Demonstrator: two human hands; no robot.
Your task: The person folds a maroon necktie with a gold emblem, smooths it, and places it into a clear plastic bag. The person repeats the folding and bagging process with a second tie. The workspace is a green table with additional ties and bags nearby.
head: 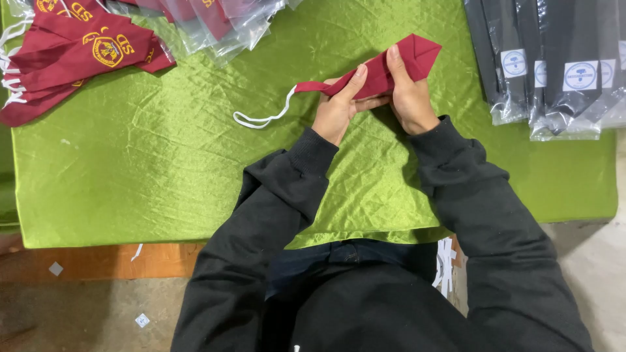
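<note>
Both your left hand (337,107) and right hand (409,94) pinch the maroon tie (398,65) flat, fingers clamped, steadying its fold near the green cloth's (163,169) far edge.

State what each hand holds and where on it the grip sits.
Both hands hold one folded maroon cloth necktie with a white elastic loop. The left hand grips its narrow end; the right hand grips the wider middle.

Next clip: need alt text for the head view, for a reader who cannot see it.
Seen from above, a person's left hand and right hand hold a folded maroon tie with a white elastic loop over a green cloth. More maroon ties lie far left, bagged dark ties far right.
</note>
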